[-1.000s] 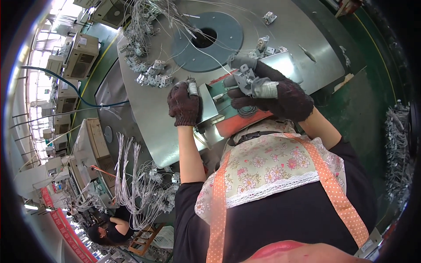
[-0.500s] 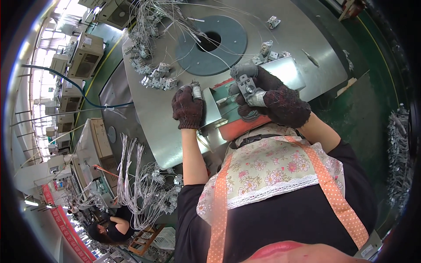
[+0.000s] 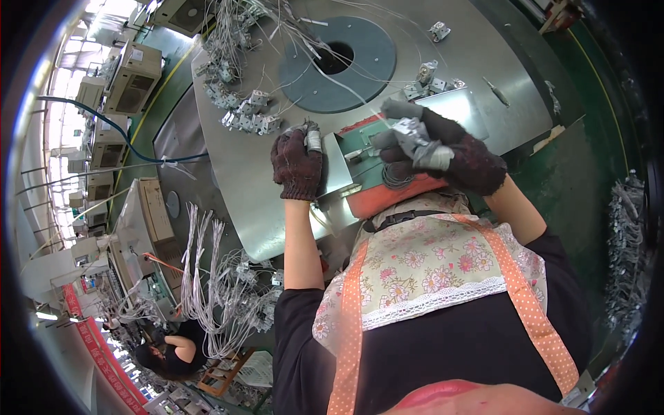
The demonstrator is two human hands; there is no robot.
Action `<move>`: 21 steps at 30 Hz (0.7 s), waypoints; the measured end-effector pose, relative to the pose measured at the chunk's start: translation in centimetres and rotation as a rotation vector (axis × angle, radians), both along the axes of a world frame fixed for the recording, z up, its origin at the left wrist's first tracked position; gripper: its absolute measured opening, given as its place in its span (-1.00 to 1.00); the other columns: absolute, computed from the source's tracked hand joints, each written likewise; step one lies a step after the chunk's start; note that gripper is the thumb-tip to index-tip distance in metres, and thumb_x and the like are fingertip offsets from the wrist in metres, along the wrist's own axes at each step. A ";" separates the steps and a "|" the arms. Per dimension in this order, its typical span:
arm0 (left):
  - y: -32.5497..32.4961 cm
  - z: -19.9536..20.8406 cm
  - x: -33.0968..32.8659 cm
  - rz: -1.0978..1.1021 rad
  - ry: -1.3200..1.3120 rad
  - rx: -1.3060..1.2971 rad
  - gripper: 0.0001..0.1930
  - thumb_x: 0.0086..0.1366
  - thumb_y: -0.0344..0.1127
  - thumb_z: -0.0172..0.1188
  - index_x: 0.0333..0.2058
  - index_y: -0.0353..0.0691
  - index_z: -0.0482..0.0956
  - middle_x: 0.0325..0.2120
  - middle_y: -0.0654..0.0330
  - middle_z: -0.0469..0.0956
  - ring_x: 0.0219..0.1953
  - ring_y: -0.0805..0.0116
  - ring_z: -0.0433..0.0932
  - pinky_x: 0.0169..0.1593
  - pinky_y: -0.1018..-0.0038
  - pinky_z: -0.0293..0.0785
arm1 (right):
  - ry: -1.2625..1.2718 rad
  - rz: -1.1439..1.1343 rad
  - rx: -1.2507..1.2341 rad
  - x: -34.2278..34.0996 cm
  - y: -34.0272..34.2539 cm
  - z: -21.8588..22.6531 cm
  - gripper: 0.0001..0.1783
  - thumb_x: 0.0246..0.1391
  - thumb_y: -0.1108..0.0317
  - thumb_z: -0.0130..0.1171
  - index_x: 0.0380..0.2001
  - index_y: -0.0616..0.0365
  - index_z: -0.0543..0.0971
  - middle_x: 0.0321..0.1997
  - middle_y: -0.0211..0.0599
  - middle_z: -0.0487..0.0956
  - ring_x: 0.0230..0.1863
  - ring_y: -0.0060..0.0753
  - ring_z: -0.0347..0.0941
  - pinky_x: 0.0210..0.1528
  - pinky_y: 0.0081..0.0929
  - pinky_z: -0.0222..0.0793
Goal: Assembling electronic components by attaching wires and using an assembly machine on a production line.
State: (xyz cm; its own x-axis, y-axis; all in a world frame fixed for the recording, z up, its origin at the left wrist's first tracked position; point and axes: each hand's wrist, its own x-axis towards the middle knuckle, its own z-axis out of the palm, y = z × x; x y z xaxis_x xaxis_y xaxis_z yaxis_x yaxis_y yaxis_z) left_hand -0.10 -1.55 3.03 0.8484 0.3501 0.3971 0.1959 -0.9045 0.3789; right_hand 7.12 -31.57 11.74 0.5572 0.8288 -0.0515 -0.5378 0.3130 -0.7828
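Observation:
Dark maroon work gloves with grey-wrapped fingers cover both hands. My right hand [image 3: 460, 149] grips a small silver metal socket-like part [image 3: 413, 131] between thumb and fingers, above the green-topped recess of the bench; it is slightly blurred. A white wire [image 3: 346, 88] runs from the round grey plate toward this part. My left hand [image 3: 299, 162] rests closed at the left edge of a bent metal guard [image 3: 335, 162]; whatever its fingertips hold is hidden. A thin pale-handled tool [image 3: 356, 154] lies between the hands, beside a coil of grey wire [image 3: 397, 176].
A round grey plate [image 3: 377, 52] with a dark hole sits in the metal table [image 3: 242, 200]. Wired metal parts [image 3: 252, 111] cluster at the left, a few more [image 3: 436, 85] at the right. A screwdriver-like tool [image 3: 495, 91] lies far right. A co-worker [image 3: 173, 349] sits lower left.
My right hand has shifted slightly right, and the silver part in it has turned. My left hand stays almost where it was.

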 end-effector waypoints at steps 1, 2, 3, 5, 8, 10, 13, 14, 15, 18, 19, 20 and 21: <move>-0.1 0.1 0.0 -0.001 0.011 0.001 -0.75 0.37 -0.11 0.19 -0.22 -0.14 0.71 -0.22 0.05 0.70 -0.09 -0.01 0.62 0.12 0.10 0.45 | 0.004 0.008 -0.012 0.3 -0.4 -0.3 -0.24 0.18 0.32 0.32 0.40 0.16 0.27 0.19 -0.13 0.54 0.13 -0.24 0.56 0.14 -0.18 0.57; -0.1 0.2 0.0 -0.001 0.022 0.001 -0.75 0.36 -0.12 0.19 -0.22 -0.14 0.71 -0.22 0.06 0.70 -0.09 -0.01 0.62 0.13 0.10 0.44 | 0.017 -0.033 -0.070 0.7 -0.7 -0.8 -0.26 0.18 0.32 0.31 0.38 0.17 0.29 0.20 -0.14 0.54 0.15 -0.23 0.55 0.15 -0.20 0.57; 0.0 0.2 0.0 0.010 0.027 -0.012 -0.75 0.36 -0.12 0.19 -0.22 -0.14 0.71 -0.22 0.06 0.70 -0.09 -0.01 0.62 0.13 0.10 0.44 | 0.029 -0.071 -0.129 1.1 -0.8 -1.1 -0.29 0.19 0.33 0.31 0.37 0.18 0.31 0.21 -0.14 0.54 0.16 -0.21 0.55 0.15 -0.21 0.57; 0.2 0.1 -0.1 -0.038 -0.007 0.017 -0.73 0.37 -0.09 0.22 -0.19 -0.16 0.71 -0.22 0.00 0.69 -0.10 -0.04 0.63 0.02 0.11 0.51 | 0.029 -0.048 -0.152 1.8 -0.6 -2.0 -0.34 0.18 0.35 0.29 0.33 0.20 0.36 0.20 -0.18 0.53 0.18 -0.25 0.53 0.25 -0.27 0.50; 0.1 0.2 0.1 -0.076 -0.038 0.024 -0.73 0.37 -0.11 0.21 -0.17 -0.16 0.72 -0.21 0.01 0.70 -0.10 -0.03 0.64 0.04 0.11 0.50 | -0.728 -0.057 -0.348 2.2 0.9 -4.1 -0.46 0.06 0.38 0.33 0.15 0.16 0.52 0.05 -0.22 0.61 0.15 -0.24 0.55 0.18 -0.32 0.50; 0.2 -0.2 0.2 -0.067 -0.020 0.026 -0.73 0.37 -0.12 0.21 -0.17 -0.17 0.72 -0.21 0.02 0.70 -0.10 -0.03 0.63 0.05 0.12 0.50 | -1.196 -0.094 -0.462 3.1 1.7 -5.3 -0.46 -0.02 0.41 0.33 0.10 0.14 0.54 0.02 -0.18 0.61 0.12 -0.16 0.56 0.16 -0.26 0.49; 0.1 0.0 -0.1 -0.054 0.014 0.032 -0.73 0.37 -0.13 0.20 -0.18 -0.18 0.72 -0.20 0.02 0.70 -0.10 -0.03 0.63 0.07 0.12 0.49 | -1.750 -0.100 -0.642 4.0 3.6 -6.3 -0.48 -0.20 0.41 0.30 -0.03 0.10 0.59 -0.09 -0.08 0.61 -0.02 0.01 0.54 0.07 -0.13 0.49; 0.0 0.2 -0.1 -0.047 0.031 0.030 -0.73 0.37 -0.13 0.20 -0.18 -0.19 0.72 -0.20 0.02 0.70 -0.10 -0.03 0.63 0.07 0.12 0.49 | -1.849 -0.005 -0.700 4.5 4.0 -6.8 -0.51 -0.18 0.39 0.29 -0.05 0.09 0.59 -0.12 -0.10 0.60 -0.05 -0.01 0.53 0.03 -0.13 0.49; 0.0 0.3 -0.1 -0.043 0.034 0.023 -0.73 0.37 -0.13 0.20 -0.18 -0.19 0.72 -0.20 0.02 0.70 -0.10 -0.03 0.63 0.07 0.12 0.49 | -1.945 0.093 -0.758 4.9 4.5 -7.1 -0.54 -0.15 0.37 0.29 -0.06 0.08 0.58 -0.16 -0.12 0.59 -0.07 -0.03 0.53 0.00 -0.13 0.49; 0.0 0.0 -0.1 -0.050 0.041 0.017 -0.72 0.37 -0.12 0.19 -0.20 -0.20 0.72 -0.21 0.02 0.69 -0.10 -0.03 0.63 0.06 0.12 0.49 | -1.939 0.191 -0.803 5.5 5.8 -6.9 -0.56 -0.13 0.38 0.26 -0.07 0.08 0.57 -0.19 -0.13 0.58 -0.07 -0.02 0.52 -0.02 -0.11 0.49; 0.0 0.0 -0.1 -0.049 0.043 0.023 -0.74 0.34 -0.13 0.20 -0.23 -0.19 0.72 -0.25 0.02 0.69 -0.13 -0.03 0.61 0.07 0.11 0.47 | -1.939 0.201 -0.801 5.5 5.9 -6.9 -0.56 -0.13 0.38 0.26 -0.07 0.08 0.57 -0.19 -0.13 0.58 -0.07 -0.02 0.52 -0.02 -0.11 0.49; 0.0 0.0 0.0 -0.049 0.045 0.029 -0.75 0.31 -0.14 0.20 -0.26 -0.17 0.72 -0.29 0.02 0.69 -0.16 -0.03 0.60 0.07 0.10 0.45 | -1.939 0.189 -0.779 5.5 6.0 -6.9 -0.55 -0.13 0.39 0.26 -0.05 0.08 0.57 -0.18 -0.12 0.58 -0.07 -0.02 0.52 -0.02 -0.11 0.49; 0.0 -0.1 0.0 -0.045 0.048 0.023 -0.75 0.31 -0.14 0.20 -0.26 -0.17 0.72 -0.29 0.02 0.69 -0.16 -0.03 0.60 0.07 0.10 0.45 | -1.939 0.176 -0.757 5.4 6.0 -6.9 -0.53 -0.13 0.39 0.26 -0.04 0.08 0.56 -0.17 -0.11 0.58 -0.07 -0.03 0.53 -0.02 -0.11 0.49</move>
State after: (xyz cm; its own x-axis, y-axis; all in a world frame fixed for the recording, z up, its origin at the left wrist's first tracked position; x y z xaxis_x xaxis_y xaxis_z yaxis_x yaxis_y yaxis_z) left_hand -0.12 -1.52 2.92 0.8813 0.3025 0.3630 0.1726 -0.9212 0.3487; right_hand 12.55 -25.53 4.86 0.2341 0.9679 0.0911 0.9621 -0.2172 -0.1651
